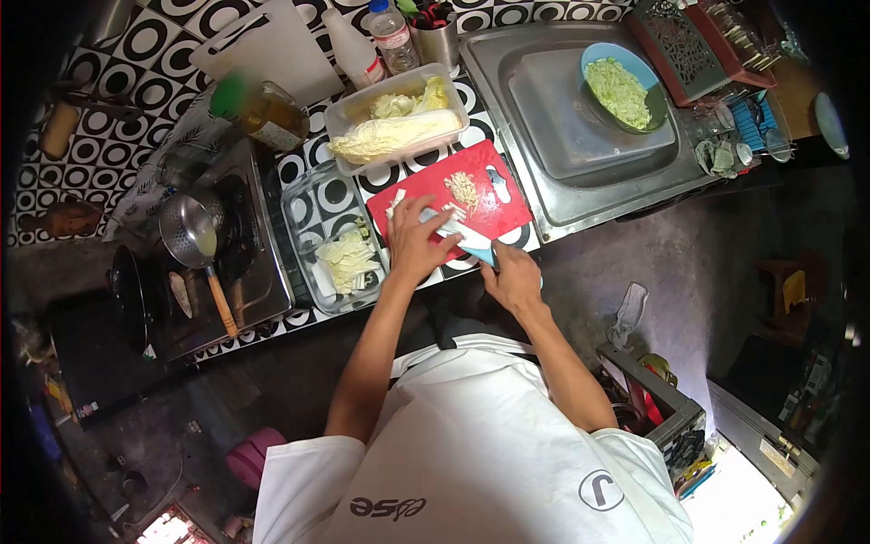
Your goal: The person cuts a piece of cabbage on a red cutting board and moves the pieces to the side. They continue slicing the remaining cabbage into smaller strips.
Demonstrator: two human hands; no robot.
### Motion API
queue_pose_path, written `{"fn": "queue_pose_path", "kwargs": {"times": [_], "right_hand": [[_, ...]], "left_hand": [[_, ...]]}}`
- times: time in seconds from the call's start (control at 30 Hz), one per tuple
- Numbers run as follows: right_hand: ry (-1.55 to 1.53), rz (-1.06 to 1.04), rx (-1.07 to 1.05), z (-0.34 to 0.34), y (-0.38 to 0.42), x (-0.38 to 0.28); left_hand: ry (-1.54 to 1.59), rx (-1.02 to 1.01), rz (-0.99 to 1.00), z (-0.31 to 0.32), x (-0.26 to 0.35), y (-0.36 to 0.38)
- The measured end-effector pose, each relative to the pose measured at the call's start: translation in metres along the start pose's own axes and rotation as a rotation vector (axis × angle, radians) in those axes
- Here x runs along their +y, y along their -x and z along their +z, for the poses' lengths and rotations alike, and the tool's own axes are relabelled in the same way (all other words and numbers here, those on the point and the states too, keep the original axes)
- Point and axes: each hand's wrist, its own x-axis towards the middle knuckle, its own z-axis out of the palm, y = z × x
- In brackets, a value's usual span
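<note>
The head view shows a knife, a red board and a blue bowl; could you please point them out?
Knife (472, 239), head view: blade.
Red board (504, 217), head view: bare right part.
Blue bowl (642, 67), head view: inner wall.

I am blocking parts of my own view
My left hand (417, 243) is covering a patch of the red cutting board (512, 216) and some of the knife blade (472, 238), while my right hand (516, 277) is concealing most of the blue handle (485, 255); a green lid (229, 94) is blurring, a bottle label (392, 39) is showing too small for reading, and utensils (434, 14) are running past the top edge
</note>
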Motion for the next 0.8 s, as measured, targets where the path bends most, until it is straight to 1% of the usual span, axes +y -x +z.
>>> {"fn": "queue_pose_path", "kwargs": {"times": [0.03,0.07,0.1,0.17,0.23,0.3,0.37,0.43,0.47,0.5,0.57,0.6,0.63,0.67,0.8], "right_hand": [[-0.004,-0.003,-0.003,-0.003,0.001,0.002],[0.005,-0.043,-0.009,-0.006,0.001,0.004],[0.015,-0.083,-0.013,-0.009,0.001,0.005],[0.024,-0.1,-0.015,-0.018,0.002,0.006],[0.034,-0.111,-0.017,-0.025,0.006,0.01],[0.055,-0.095,-0.06,-0.031,0.012,0.017],[0.061,-0.091,-0.073,-0.039,0.02,0.023],[0.069,-0.085,-0.083,-0.044,0.03,0.03],[0.058,-0.056,-0.091,-0.046,0.036,0.033],[0.047,-0.027,-0.1,-0.046,0.042,0.037],[0.028,-0.006,-0.093,-0.043,0.051,0.044],[0.008,0.038,-0.106,-0.042,0.054,0.045],[-0.011,0.081,-0.12,-0.041,0.057,0.046],[-0.011,0.079,-0.121,-0.039,0.059,0.046],[-0.081,0.144,-0.113,-0.033,0.058,0.037]], "left_hand": [[-0.165,-0.155,0.116,-0.007,0.006,-0.004],[-0.133,-0.25,0.116,-0.003,-0.001,-0.007],[-0.136,-0.248,0.115,-0.001,-0.005,-0.012],[-0.139,-0.545,0.083,0.002,-0.01,-0.021],[-0.11,-0.524,0.093,0.006,-0.013,-0.022],[0.045,-0.547,0.044,0.012,-0.016,-0.028],[0.031,-0.518,0.065,0.016,-0.016,-0.035],[0.3,-0.499,-0.195,0.021,-0.023,-0.04],[0.304,-0.423,-0.116,0.023,-0.027,-0.041],[0.307,-0.423,-0.116,0.025,-0.03,-0.042],[0.041,-0.337,0.136,0.028,-0.036,-0.045],[0.042,-0.336,0.135,0.029,-0.037,-0.047],[0.058,-0.353,0.226,0.029,-0.038,-0.048],[0.074,-0.369,0.317,0.028,-0.039,-0.048],[0.052,-0.281,0.335,0.024,-0.036,-0.042]]}}
